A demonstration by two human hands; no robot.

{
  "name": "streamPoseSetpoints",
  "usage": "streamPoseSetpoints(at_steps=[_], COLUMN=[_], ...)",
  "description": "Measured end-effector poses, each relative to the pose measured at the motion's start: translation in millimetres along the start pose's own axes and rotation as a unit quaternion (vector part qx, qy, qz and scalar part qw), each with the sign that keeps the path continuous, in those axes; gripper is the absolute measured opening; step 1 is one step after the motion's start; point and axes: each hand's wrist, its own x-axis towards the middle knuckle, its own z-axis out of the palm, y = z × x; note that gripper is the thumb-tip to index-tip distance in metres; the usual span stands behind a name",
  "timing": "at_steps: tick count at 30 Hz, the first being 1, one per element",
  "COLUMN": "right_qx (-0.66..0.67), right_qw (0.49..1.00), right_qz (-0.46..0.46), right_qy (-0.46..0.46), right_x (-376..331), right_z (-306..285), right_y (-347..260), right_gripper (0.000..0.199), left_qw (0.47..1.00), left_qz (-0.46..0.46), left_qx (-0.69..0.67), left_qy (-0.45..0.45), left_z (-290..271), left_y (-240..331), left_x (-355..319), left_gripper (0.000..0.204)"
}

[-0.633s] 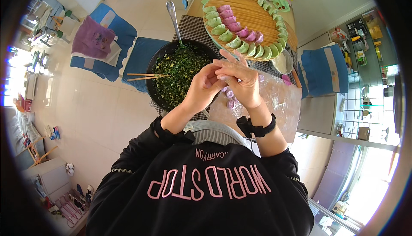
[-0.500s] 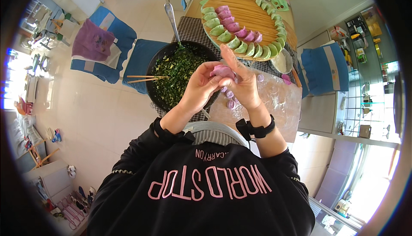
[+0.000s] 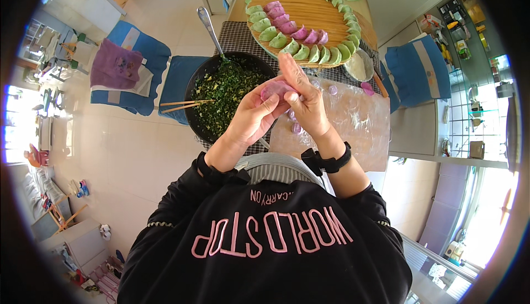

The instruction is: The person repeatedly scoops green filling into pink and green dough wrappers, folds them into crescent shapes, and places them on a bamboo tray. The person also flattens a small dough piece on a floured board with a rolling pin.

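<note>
The person stands at a table with a checked cloth (image 3: 243,34), and everything is best placed from the black pan of chopped green filling (image 3: 223,91) that sits on it. Just beyond the pan, on its right, lies a large round bamboo tray (image 3: 309,11) ringed with finished green dumplings (image 3: 279,40) and a shorter row of purple ones (image 3: 303,33). To the right of the pan lies a floured board (image 3: 353,122) with a few small purple dough pieces (image 3: 333,90) on it, and past its far corner a small metal bowl (image 3: 358,65). A metal spoon (image 3: 210,28) stands in the far side of the filling, and a pair of chopsticks (image 3: 179,105) rests across the pan's left rim. Over the pan's right edge both hands meet around one purple dumpling (image 3: 275,88): the left hand (image 3: 256,119) cups it from below with its thumb pressed on the wrapper, while the right hand (image 3: 309,105) closes on it from the other side, fingers partly straight. The step in hand looks like sealing the filled wrapper; the next move would likely call for pinching along the seam without splitting the thin dough, then setting it in the tray's purple row. The spoon handle and the pan lie between the hands and the tray, so the reach must pass over them. Two blue-covered chairs (image 3: 130,61) stand left of the pan.
</note>
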Motion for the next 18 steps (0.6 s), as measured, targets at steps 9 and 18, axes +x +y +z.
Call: streamPoseSetpoints(at_steps=[9,18], right_qx=[-0.048,-0.198], right_qw=[0.991,0.966], right_qz=[0.120,0.116], right_qy=[0.029,-0.115], right_x=[-7.7,-100.4], right_z=[-35.2,-101.5], right_y=[-2.8,32.2], right_gripper=[0.067,0.028], left_qw=[0.994,0.950], left_qz=[-0.071,-0.275], left_qx=[-0.030,-0.050], left_qy=[0.072,0.139], left_z=[-7.6,-14.6], left_y=[-8.2,-66.9], left_x=[10.4,30.9], left_gripper=[0.053,0.084])
